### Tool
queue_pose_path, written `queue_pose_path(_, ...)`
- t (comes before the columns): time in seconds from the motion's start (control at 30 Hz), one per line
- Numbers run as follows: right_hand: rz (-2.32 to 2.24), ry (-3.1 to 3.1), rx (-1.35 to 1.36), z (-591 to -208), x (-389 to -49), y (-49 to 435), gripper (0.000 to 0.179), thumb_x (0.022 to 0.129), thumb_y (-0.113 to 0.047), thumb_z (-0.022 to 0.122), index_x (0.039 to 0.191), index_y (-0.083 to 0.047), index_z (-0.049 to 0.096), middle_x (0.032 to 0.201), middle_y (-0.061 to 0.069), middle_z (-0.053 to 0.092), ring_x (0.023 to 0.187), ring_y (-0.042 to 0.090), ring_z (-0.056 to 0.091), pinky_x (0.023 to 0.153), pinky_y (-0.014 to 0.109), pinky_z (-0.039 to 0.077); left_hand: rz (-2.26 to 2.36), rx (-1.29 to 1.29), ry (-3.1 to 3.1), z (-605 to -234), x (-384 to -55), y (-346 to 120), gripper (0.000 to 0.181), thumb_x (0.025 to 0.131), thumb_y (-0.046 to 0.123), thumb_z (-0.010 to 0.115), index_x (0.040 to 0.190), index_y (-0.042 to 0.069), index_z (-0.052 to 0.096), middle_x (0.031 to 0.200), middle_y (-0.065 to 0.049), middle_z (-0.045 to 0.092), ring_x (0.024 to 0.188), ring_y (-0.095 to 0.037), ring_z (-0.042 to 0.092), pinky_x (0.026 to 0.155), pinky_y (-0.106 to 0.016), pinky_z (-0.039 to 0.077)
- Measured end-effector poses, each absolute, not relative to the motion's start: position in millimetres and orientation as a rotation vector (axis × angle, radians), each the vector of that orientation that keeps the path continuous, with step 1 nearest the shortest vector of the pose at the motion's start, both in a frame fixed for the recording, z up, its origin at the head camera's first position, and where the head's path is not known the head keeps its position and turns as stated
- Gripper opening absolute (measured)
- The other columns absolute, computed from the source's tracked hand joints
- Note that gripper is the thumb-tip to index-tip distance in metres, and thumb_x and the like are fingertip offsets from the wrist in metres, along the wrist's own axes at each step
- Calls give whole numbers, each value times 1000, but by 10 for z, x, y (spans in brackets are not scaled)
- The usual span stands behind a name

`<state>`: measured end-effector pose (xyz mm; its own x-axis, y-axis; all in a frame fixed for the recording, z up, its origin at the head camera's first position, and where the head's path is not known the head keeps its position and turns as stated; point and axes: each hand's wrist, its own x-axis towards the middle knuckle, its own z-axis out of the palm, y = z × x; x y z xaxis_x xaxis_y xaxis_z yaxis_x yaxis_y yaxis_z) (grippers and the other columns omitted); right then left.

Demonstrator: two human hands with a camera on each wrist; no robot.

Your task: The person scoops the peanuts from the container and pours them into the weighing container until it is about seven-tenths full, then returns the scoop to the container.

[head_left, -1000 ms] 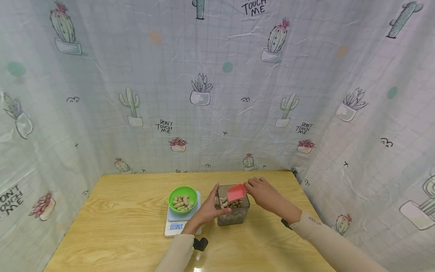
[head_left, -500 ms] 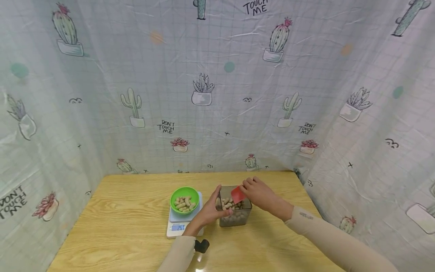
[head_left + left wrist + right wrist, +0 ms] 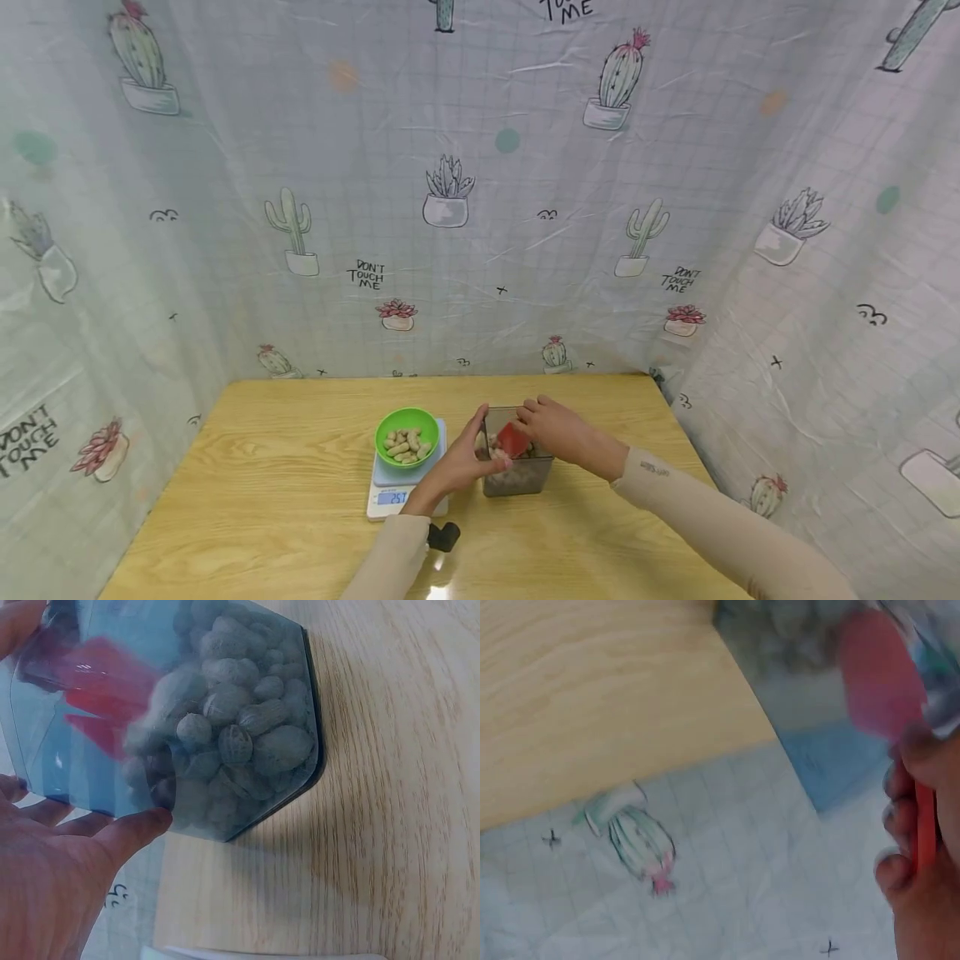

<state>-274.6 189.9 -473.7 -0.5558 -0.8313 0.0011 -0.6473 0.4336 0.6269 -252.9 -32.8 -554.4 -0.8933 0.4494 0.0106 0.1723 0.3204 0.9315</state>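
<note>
A clear grey square container [image 3: 517, 481] holding peanuts in their shells [image 3: 240, 712] stands on the table. My left hand [image 3: 457, 462] grips its left side, thumb along the near wall and fingers towards the back. My right hand [image 3: 558, 429] reaches over the right rim and holds a red scoop [image 3: 512, 439] by its handle, fingers curled round it in the right wrist view. The scoop's head [image 3: 105, 682] is inside the container, low over the peanuts, seen through the wall in the left wrist view.
Left of the container, a green bowl [image 3: 408, 417] with several peanuts sits on a white kitchen scale [image 3: 375, 507] with a lit display. The wooden table [image 3: 285, 483] backs onto a cactus-print curtain [image 3: 487, 250], which also hangs along both sides.
My right hand has moved left and over the container, tipping the scoop head down towards the peanuts. My left hand keeps its hold; the bowl and scale have not moved.
</note>
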Motion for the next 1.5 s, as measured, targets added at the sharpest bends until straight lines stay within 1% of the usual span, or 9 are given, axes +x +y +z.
queue_pose_path(0.13,-861,-2412,1289,-4753,-2733,1883,39,87,-28,75,124,-25,64,115,-5,65,103,14,59,87,31,50,1593,572,2339,-5544,-2537,-325,104,83,47,75,158,35,3,167,-2,9,150,-37,23,108,-55,41)
queue_pose_path(0.3,-792,-2427,1311,-4785,-2753,1843,35,87,-26,74,121,-24,64,113,-5,65,100,14,59,82,30,49,1592,579,2356,-5535,-2536,-338,105,83,50,75,158,35,3,167,-2,9,150,-37,22,110,-57,38)
queue_pose_path(0.53,-758,-2490,1317,-4800,-2776,1842,36,88,-22,73,123,-28,67,108,-6,67,96,13,59,79,30,48,1590,600,2333,-5543,-2528,-344,103,85,43,74,159,32,3,167,-3,8,150,-38,20,110,-58,37)
queue_pose_path(0.67,-725,-2512,1317,-4817,-2791,1847,37,87,-21,73,123,-25,66,109,-4,66,97,14,59,78,31,48,1573,600,2362,-5530,-2526,-342,103,85,44,74,159,32,3,167,-3,8,150,-38,21,111,-60,34)
queue_pose_path(0.87,-628,-2538,1312,-4821,-2792,1882,30,86,-22,75,115,-24,67,101,-5,67,89,14,58,74,30,47,1582,600,2356,-5533,-2512,-328,105,84,48,75,159,32,3,167,-5,9,150,-38,21,111,-60,35)
queue_pose_path(1.1,-626,-2503,1327,-4841,-2761,1899,29,88,-19,73,115,-23,66,103,-5,66,91,13,59,74,30,47,1565,600,2378,-5563,-2499,-306,104,85,48,74,159,33,2,167,-3,8,150,-38,20,111,-62,34)
queue_pose_path(1.27,-494,-2581,1348,-4806,-2737,1929,23,89,-14,72,110,-20,66,97,-5,67,89,13,60,73,31,50,1581,605,2371,-5567,-2497,-294,106,84,50,74,159,32,2,167,-4,8,150,-38,20,110,-59,37)
queue_pose_path(1.37,-442,-2582,1315,-4835,-2751,1947,25,87,-14,74,110,-19,65,96,-4,67,88,14,60,72,32,49,1591,610,2368,-5568,-2503,-277,107,83,49,75,159,30,2,167,-6,9,150,-39,21,108,-56,41)
queue_pose_path(1.5,-430,-2536,1330,-4863,-2780,1955,27,85,-16,77,108,-19,65,94,-5,66,85,14,60,69,31,47,1579,597,2388,-5563,-2522,-259,106,83,48,75,159,29,4,167,-7,10,150,-38,22,108,-56,40)
